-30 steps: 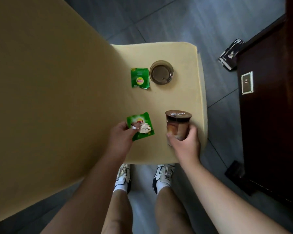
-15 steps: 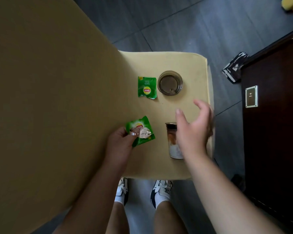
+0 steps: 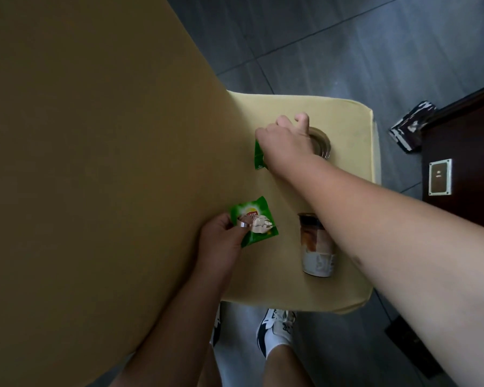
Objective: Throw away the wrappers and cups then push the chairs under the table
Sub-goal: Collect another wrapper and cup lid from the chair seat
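My left hand (image 3: 221,238) pinches a green wrapper (image 3: 259,216) with a torn white scrap on it, at the edge of the big tan table (image 3: 95,163). A second green wrapper (image 3: 259,156) lies farther off on the pale yellow padded surface (image 3: 349,121). My right hand (image 3: 285,141) covers most of it with bent fingers, and I cannot tell if they grip it. A clear round cup (image 3: 323,143) stands just right of that hand. Under my right forearm, a brown and white paper cup (image 3: 316,247) stands upright and untouched.
A dark wooden cabinet (image 3: 464,163) stands at the right, with a black and white object (image 3: 411,127) on the grey tiled floor beside it. My shoes (image 3: 277,328) are just below the padded surface's near edge.
My right hand let go of the paper cup and reached forward onto the far wrapper beside the clear cup. My left hand keeps hold of the near wrapper.
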